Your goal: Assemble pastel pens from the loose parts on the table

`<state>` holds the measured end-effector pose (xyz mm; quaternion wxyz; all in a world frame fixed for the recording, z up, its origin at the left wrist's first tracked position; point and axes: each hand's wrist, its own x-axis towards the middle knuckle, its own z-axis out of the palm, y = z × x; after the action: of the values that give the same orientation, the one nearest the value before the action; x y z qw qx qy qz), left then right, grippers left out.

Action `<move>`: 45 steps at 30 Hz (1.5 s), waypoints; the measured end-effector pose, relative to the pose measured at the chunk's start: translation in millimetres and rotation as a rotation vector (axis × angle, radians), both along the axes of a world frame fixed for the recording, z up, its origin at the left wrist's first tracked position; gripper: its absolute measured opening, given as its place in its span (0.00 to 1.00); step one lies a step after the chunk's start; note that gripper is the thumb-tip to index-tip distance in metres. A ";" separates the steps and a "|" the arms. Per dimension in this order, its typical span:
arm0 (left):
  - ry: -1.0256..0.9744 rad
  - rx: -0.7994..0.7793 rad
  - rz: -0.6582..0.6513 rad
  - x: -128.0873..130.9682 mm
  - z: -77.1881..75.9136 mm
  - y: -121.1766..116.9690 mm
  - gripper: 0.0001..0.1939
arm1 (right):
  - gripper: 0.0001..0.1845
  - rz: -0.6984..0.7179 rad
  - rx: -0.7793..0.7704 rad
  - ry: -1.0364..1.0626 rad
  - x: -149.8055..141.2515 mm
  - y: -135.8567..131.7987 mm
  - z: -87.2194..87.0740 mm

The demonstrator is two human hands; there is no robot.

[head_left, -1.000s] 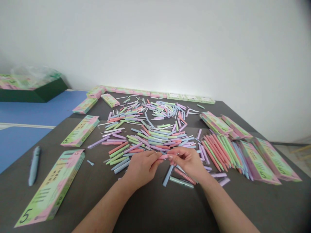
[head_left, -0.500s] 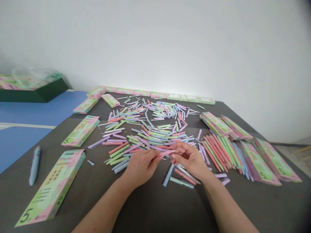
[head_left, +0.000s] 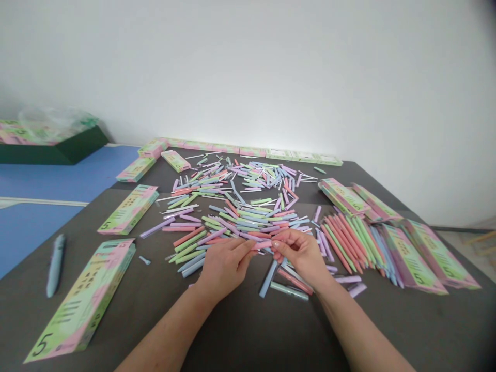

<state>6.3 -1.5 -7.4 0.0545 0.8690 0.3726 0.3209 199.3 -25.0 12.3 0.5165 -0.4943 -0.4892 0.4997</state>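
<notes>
Between my two hands lies a pink pen barrel (head_left: 262, 245), held level over the front of a pile of pastel pen parts (head_left: 248, 219). My left hand (head_left: 225, 261) pinches its left end with thumb and fingers. The other end is pinched by my right hand (head_left: 300, 256), whose fingers cover the tip. Just below the hands, a few loose pieces, among them a blue tube (head_left: 268, 279) and a clear-ended green tube (head_left: 289, 290), rest on the dark table (head_left: 248, 330).
Assembled-looking pens in coloured rows (head_left: 349, 240) lie at the right beside printed boxes (head_left: 414, 258). More boxes (head_left: 81, 299) line the left side and back edge. A blue pen (head_left: 56, 266) lies far left. A dark green tray (head_left: 77, 144) stands on a blue table (head_left: 42, 222).
My right hand's fingers have closed further around the right end of the pink barrel, and my left fingers have straightened along it. The surrounding piles and boxes stay put.
</notes>
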 end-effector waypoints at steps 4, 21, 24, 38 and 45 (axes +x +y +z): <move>-0.025 0.005 0.025 -0.8 4.7 1.0 0.11 | 0.12 0.014 -0.018 0.054 4.9 4.2 -7.1; -0.593 -0.599 0.348 0.6 5.2 13.2 0.17 | 0.08 -0.098 0.075 0.192 14.3 8.3 -3.5; -0.789 -0.785 0.264 5.6 5.0 12.3 0.16 | 0.08 -0.066 0.094 0.153 13.5 8.4 -10.1; -0.705 -0.695 0.292 1.8 7.4 11.6 0.12 | 0.09 -0.025 0.083 0.111 12.8 9.4 -18.5; -0.748 -0.709 0.258 3.0 8.5 9.7 0.13 | 0.10 -0.025 0.071 0.107 14.3 10.6 -21.6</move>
<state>9.2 8.2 1.1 0.4340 0.5707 0.5172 0.4673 213.6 -14.3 -9.3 0.5652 -0.4543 -0.4719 0.5014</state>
